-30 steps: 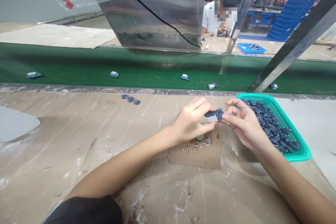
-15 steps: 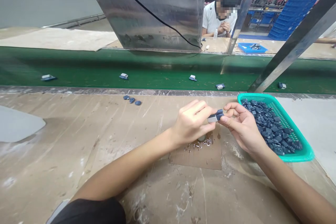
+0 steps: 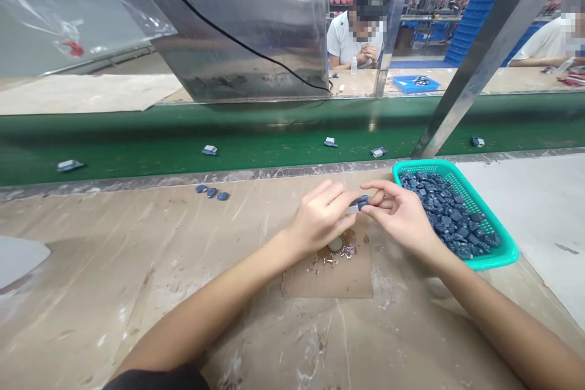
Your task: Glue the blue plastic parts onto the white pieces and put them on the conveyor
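Observation:
Between the fingertips of both hands is a small dark blue and white piece (image 3: 358,204). My left hand (image 3: 320,216) grips its left side, and my right hand (image 3: 400,213) pinches its right end with thumb and fingers. Beneath my left hand, a brown square sheet (image 3: 329,283) bears a small round disc (image 3: 336,244) in a wet, shiny patch. A green basket (image 3: 507,250) full of dark blue pieces (image 3: 452,213) stands just right of my right hand. Three dark blue pieces (image 3: 211,192) lie at the back of the table, left of my hands.
Beyond the table edge runs a green belt (image 3: 274,149) carrying several blue and white pieces (image 3: 209,150). A slanted metal post (image 3: 475,67) rises behind the basket. Across the belt sit a person (image 3: 356,30), a blue tray (image 3: 415,84) and, far right, another person (image 3: 548,39).
The camera view has shifted, bringing the second person into view at right. My right hand's fingers have closed further over the piece, which now shows less between my hands.

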{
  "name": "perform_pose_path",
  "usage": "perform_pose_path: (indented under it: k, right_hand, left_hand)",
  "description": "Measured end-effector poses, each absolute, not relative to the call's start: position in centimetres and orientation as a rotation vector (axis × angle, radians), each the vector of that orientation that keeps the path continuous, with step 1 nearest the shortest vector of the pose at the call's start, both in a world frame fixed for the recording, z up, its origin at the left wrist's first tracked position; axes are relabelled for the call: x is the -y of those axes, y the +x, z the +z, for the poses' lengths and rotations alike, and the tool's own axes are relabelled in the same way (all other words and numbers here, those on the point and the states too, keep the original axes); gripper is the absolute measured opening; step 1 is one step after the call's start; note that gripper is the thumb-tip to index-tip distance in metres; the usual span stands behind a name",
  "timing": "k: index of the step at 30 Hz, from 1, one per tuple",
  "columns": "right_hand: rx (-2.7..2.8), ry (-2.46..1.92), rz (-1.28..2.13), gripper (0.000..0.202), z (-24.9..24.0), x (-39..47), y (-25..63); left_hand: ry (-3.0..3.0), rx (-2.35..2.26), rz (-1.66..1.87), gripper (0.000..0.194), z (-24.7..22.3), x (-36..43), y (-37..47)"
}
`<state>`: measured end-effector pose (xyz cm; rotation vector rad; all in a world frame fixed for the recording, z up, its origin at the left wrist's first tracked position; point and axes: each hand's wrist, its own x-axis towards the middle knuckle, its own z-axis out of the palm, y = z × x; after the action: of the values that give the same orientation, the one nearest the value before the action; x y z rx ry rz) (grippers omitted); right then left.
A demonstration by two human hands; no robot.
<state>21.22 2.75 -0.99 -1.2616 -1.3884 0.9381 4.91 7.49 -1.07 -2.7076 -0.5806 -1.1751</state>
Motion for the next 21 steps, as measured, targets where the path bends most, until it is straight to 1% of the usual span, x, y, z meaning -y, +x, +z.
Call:
perform_pose_path:
  k: [2,3,5,7,8,10,13,15,17,19,21]
  right_hand:
    - [1.527,-1.302,0.879,0.04,0.0,-3.2,23.2]
    - [1.602,-1.352,0.787,0.042,0.7,-3.4,24.6]
    - [1.709,-1.552,0.451,0.037,2.3,-3.6,28.0]
    - [1.747,-1.86,0.098,0.028,3.4,-3.8,31.3]
    - [1.771,-2.02,0.024,0.026,3.5,-3.9,32.8]
    - [1.907,-2.272,0.05,0.026,3.0,-4.2,34.7]
    - [2.146,-2.382,0.144,0.032,0.8,-4.9,35.7]
    - [2.185,-2.384,0.098,0.034,-0.6,-5.4,35.6]
    - [2.18,-2.39,0.06,0.033,-1.5,-5.8,35.7]
    - [2.198,-2.386,0.044,0.032,-1.9,-5.9,35.9]
    - [2.222,-2.379,0.045,0.032,-1.9,-5.9,36.2]
  left_hand:
    - [-2.833,0.671,-1.021,0.03,-0.8,-8.0,5.3]
    - [-2.887,0.733,-0.913,0.039,-0.7,-8.6,5.4]
    - [-2.933,0.878,-0.656,0.049,-0.7,-10.5,5.4]
    - [-2.904,1.044,-0.413,0.051,-1.0,-13.2,5.2]
    - [-2.88,1.151,-0.313,0.051,-1.2,-14.8,5.1]
    - [-2.816,1.415,-0.124,0.054,-1.5,-18.0,5.1]
    - [-2.735,1.715,0.112,0.062,-1.3,-21.9,6.5]
    - [-2.743,1.764,0.135,0.067,-1.1,-23.7,8.6]
    - [-2.796,1.736,0.043,0.069,-1.3,-24.9,11.1]
    - [-2.877,1.688,-0.071,0.064,-1.9,-25.7,13.4]
    - [-2.953,1.679,-0.164,0.053,-2.8,-26.0,14.9]
